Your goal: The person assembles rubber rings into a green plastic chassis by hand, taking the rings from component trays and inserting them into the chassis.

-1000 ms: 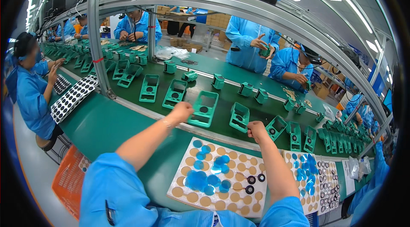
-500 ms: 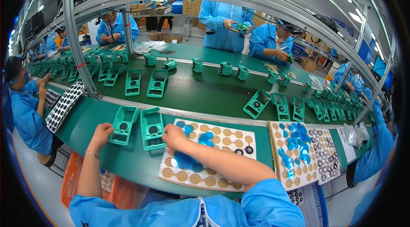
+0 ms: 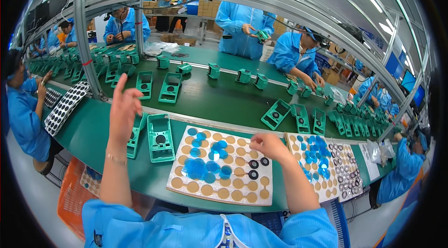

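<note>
Raised over the near side of the bench, my left hand (image 3: 125, 110) holds nothing, its fingers apart and pointing up toward the conveyor. It partly covers a green plastic housing (image 3: 134, 144). Just right of that lies a second green housing (image 3: 160, 139) with a black disc inside. My right hand (image 3: 270, 146) is over the upper right of a white sheet (image 3: 196, 197) of tan round stickers, fingertips pinched together; what they hold, if anything, is hidden. Below it on the sheet are black rings (image 3: 253, 164). Loose blue film discs (image 3: 198, 168) are scattered over the sheet's left half.
Another sticker sheet (image 3: 322, 187) with blue discs and a sheet of dark rings (image 3: 347, 175) lie to the right. Green housings (image 3: 171, 87) stand along the conveyor (image 3: 210, 103) beyond a metal rail. A metal post (image 3: 86, 38) rises at left. Co-workers sit around.
My left hand has let go of the left housing and risen toward the conveyor. My right hand has moved from the other housing to the right side of the sticker sheet.
</note>
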{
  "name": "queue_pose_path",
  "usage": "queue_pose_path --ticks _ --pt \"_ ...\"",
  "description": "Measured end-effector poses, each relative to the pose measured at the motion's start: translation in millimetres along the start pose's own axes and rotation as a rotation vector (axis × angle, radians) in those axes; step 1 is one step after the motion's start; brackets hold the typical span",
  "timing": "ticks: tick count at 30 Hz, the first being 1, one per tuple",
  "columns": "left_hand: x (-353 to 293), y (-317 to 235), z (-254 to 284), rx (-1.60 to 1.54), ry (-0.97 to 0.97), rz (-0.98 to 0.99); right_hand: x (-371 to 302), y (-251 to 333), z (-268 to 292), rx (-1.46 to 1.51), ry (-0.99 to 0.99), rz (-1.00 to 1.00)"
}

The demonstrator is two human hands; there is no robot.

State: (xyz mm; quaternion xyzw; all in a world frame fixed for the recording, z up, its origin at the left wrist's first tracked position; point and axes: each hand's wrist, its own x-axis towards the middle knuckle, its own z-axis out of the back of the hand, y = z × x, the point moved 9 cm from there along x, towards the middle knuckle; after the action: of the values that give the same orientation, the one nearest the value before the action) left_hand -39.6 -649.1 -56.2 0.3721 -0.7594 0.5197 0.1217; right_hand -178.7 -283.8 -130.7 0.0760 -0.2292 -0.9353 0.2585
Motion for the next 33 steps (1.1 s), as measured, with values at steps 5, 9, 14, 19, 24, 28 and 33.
queue_pose_path --ticks 5,9,14,19,24,28,33 --pt "14 -24 37 -0.484 -0.088 -0.157 -25 -15 -28 -0.370 0.089 -0.141" --pt "37 23 119 -0.574 -0.455 0.213 -35 -15 -44 -0.524 0.170 -0.040" --pt "10 51 -19 -0.128 -0.153 0.210 -51 -29 -48 -0.550 0.036 -0.034" --pt "-66 158 -94 0.219 0.292 0.506 -45 -11 -55 -0.624 0.008 0.074" --pt "-92 153 -142 0.468 0.600 0.169 -44 -12 -55 -0.717 -0.129 0.121" --pt "-97 156 -134 0.465 0.600 0.158 -37 -17 -62 -0.764 -0.158 0.124" --pt "-101 154 -131 0.430 0.626 0.205 -36 -16 -57 -0.768 -0.227 0.132"
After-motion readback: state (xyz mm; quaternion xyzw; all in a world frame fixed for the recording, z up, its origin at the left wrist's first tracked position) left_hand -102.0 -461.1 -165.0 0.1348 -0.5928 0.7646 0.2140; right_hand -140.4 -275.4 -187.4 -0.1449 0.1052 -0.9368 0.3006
